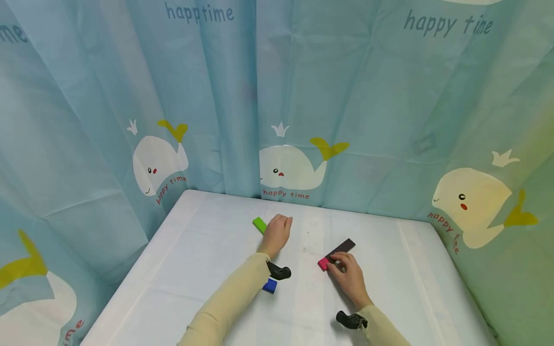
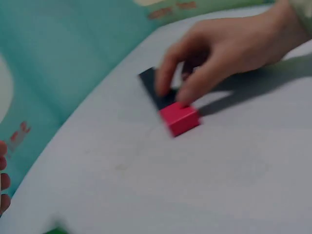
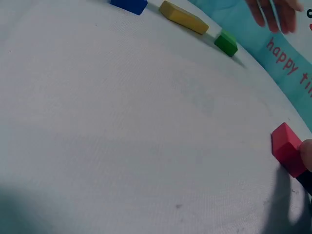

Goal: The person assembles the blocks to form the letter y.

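1. nearest, pale sleeves (image 1: 231, 295) reach in over the white table (image 1: 402, 288), a black wrist device (image 1: 351, 320) at the end of the right one.
2. the blue block (image 1: 270, 286) lies on the table, partly behind the left sleeve.
3. the right hand (image 1: 350, 280) bends over two blocks, its thumb touching the pink block (image 1: 322, 264) and its forefinger on the dark block (image 1: 345, 246); i cannot tell whether it pinches either one.
4. the pink block meets the near end of the longer dark block, both resting on the table.
5. in the right wrist view, the yellow block (image 3: 185, 19) lies between the blue block and the green block (image 1: 259, 224), apart from both.
6. the left hand (image 1: 277, 235) hangs just beside the green block, fingers loose, gripping nothing.
7. farthest, a blue-green curtain (image 1: 389, 105) bears white whales.
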The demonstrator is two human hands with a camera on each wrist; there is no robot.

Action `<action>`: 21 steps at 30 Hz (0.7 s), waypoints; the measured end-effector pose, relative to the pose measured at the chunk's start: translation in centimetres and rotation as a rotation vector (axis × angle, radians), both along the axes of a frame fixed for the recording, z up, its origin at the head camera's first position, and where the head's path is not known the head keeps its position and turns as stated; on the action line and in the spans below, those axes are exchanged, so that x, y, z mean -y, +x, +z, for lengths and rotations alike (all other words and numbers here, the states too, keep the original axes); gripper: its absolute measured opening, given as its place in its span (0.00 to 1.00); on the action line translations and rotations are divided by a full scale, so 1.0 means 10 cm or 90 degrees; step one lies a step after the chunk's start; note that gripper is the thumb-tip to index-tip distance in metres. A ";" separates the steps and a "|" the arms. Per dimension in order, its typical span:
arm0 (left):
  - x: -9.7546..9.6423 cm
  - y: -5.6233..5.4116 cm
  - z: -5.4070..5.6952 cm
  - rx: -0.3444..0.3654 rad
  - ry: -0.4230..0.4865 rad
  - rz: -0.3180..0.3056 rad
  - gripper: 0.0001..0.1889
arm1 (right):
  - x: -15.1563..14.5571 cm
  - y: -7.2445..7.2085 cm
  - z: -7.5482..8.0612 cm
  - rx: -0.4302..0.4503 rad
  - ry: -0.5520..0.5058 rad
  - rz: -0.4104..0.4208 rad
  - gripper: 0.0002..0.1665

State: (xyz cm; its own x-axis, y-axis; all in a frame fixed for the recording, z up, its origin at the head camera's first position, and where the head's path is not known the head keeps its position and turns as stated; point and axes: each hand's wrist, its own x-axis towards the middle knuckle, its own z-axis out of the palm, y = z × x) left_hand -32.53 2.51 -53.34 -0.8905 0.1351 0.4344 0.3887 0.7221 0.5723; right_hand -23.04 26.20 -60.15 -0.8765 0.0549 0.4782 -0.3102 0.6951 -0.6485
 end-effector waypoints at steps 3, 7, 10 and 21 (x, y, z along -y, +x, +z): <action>0.15 -0.05 0.03 -0.015 0.014 0.027 0.16 | 0.00 0.00 0.02 0.016 -0.012 0.000 0.16; 0.29 -0.08 0.01 0.012 0.012 0.075 0.13 | 0.00 -0.01 0.04 0.032 -0.022 -0.004 0.16; 0.37 -0.12 -0.06 0.069 -0.001 0.108 0.16 | 0.00 -0.02 0.02 0.033 -0.020 -0.007 0.16; 0.58 -0.15 -0.19 0.204 -0.098 0.101 0.30 | -0.01 -0.03 -0.03 0.034 -0.001 -0.015 0.17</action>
State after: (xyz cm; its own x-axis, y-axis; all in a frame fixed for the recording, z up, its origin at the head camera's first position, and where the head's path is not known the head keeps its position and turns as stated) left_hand -33.99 -3.33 -55.25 -0.9929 0.0272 0.1160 0.0848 0.8456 0.5270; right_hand -23.35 26.34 -60.40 -0.8991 0.0770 0.4310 -0.2584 0.7013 -0.6644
